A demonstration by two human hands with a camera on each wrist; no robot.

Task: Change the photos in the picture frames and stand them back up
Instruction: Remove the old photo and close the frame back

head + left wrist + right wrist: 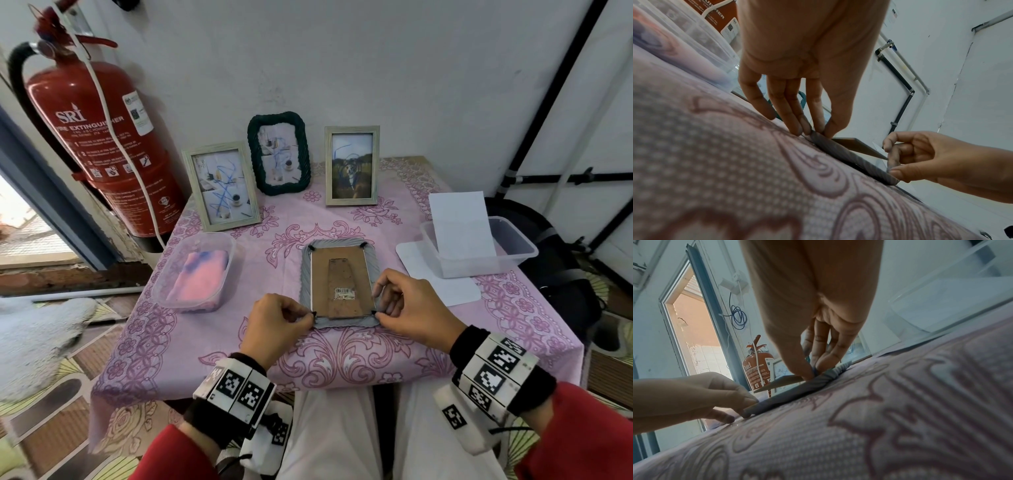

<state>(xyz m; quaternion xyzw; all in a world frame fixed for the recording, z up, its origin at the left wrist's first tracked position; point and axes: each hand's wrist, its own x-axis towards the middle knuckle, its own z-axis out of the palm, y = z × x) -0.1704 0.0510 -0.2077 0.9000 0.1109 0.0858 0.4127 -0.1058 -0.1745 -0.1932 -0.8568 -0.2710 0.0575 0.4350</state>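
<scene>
A grey picture frame [306, 270] lies face down near the table's front edge, its brown backing board [340, 284] and folded stand up. My left hand [279, 317] pinches the frame's near left corner [818, 134]. My right hand [407, 308] pinches the near right corner [819, 377], and the backing board [855, 146] is lifted slightly at that edge. Three frames stand at the back: a pale one [222, 186] at left, a dark green one [279, 152], a pale one with a dog photo [352, 166].
A clear tub [195, 274] with pink-blue prints sits at left. Another clear tub [479, 251] with a white sheet stands at right on a white paper [442, 277]. A red fire extinguisher [99, 137] stands beside the table's left back corner.
</scene>
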